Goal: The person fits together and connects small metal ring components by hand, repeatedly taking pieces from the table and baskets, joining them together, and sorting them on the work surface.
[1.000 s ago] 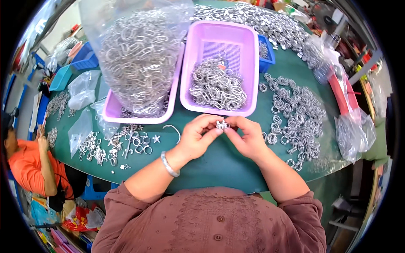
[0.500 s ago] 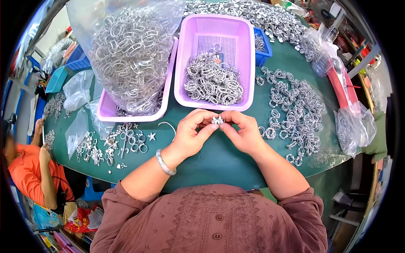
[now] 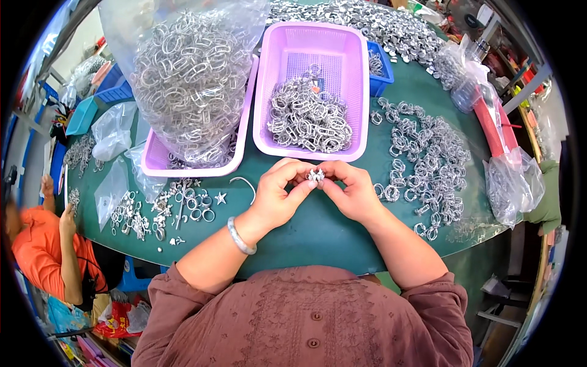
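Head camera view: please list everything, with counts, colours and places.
Table: one, green, centre
Small metal piece: one, silver, centre
Baskets: two, purple, upper middle
Metal links: many, silver, right basket
Large bag: one, clear, in left basket
Ring pile: many, silver, table's right
Flat parts: many, silver, far table edge
Loose charms, rings: many, silver, table's left
Star: one, silver, right of those
Curved strip: one, silver, right of star
Smaller bags: several, clear, both sides
Bins: several, blue or teal, left and far side
Edge clutter: uncountable, mixed colours, picture rim
Co-worker: one, orange-clad, far left
Bracelet: one, pale, left wrist
Wearer's shirt: one, brown, bottom
Left hand, right hand: one each, bare, centre
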Action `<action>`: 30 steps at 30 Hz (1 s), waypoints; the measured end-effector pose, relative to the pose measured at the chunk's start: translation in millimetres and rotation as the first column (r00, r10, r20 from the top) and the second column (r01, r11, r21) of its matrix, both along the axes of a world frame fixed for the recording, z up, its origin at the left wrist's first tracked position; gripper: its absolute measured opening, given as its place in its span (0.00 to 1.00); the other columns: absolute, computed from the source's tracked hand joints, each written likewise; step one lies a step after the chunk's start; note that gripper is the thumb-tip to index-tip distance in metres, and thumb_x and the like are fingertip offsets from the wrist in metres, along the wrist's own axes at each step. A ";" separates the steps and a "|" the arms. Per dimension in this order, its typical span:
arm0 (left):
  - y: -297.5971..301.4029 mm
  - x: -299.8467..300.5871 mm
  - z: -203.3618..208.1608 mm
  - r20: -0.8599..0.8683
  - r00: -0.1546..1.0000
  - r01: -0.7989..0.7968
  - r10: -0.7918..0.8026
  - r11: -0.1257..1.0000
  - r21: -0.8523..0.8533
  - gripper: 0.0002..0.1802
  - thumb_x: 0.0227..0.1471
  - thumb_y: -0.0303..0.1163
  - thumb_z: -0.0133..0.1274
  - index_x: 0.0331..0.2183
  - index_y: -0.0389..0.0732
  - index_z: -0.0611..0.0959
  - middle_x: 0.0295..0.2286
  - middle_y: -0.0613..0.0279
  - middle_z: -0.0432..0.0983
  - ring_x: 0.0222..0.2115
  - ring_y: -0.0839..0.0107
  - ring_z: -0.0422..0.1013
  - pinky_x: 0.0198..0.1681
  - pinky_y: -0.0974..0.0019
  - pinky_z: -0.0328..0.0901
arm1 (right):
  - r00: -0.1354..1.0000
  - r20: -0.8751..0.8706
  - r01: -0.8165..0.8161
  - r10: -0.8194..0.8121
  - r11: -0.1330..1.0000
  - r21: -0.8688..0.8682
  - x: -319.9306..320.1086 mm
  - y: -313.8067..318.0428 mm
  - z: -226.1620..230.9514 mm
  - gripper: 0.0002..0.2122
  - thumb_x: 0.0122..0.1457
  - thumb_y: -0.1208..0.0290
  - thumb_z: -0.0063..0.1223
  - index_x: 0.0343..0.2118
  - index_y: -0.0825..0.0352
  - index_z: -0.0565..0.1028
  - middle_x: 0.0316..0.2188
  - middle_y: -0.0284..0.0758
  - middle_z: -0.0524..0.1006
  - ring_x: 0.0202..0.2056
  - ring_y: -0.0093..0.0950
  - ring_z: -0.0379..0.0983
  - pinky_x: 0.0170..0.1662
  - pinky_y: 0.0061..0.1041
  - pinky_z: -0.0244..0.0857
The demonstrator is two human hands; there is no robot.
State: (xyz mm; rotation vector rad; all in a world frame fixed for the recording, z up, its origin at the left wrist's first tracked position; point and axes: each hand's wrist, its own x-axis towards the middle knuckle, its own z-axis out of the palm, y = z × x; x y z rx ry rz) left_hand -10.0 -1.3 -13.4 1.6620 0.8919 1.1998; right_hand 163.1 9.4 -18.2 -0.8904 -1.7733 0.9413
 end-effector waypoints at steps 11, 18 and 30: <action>-3.2 7.7 -1.8 0.067 0.998 0.022 -0.020 0.999 -0.033 0.13 0.47 0.19 0.49 0.39 0.33 0.73 0.33 0.64 0.68 0.33 0.78 0.67 0.37 0.75 0.64 | 1.000 0.021 0.016 -0.018 0.998 0.060 5.8 -2.6 1.4 0.09 0.48 0.81 0.52 0.34 0.70 0.71 0.27 0.36 0.73 0.27 0.24 0.72 0.30 0.21 0.66; -6.1 11.0 -6.4 0.160 0.987 0.030 -0.018 0.997 -0.071 0.13 0.48 0.19 0.48 0.39 0.34 0.73 0.34 0.65 0.68 0.33 0.79 0.67 0.39 0.75 0.63 | 1.000 -0.006 0.008 -0.007 0.997 0.072 8.7 -5.3 -0.5 0.08 0.48 0.81 0.52 0.33 0.70 0.70 0.27 0.35 0.73 0.27 0.23 0.71 0.30 0.20 0.65; -4.6 5.0 -5.4 0.247 0.967 0.082 -0.055 0.992 -0.100 0.12 0.48 0.19 0.48 0.39 0.35 0.73 0.33 0.65 0.70 0.34 0.78 0.68 0.39 0.74 0.64 | 0.988 -0.132 -0.093 0.075 0.986 -0.136 2.2 -6.3 4.7 0.07 0.50 0.80 0.50 0.33 0.71 0.70 0.27 0.33 0.74 0.28 0.19 0.70 0.32 0.19 0.65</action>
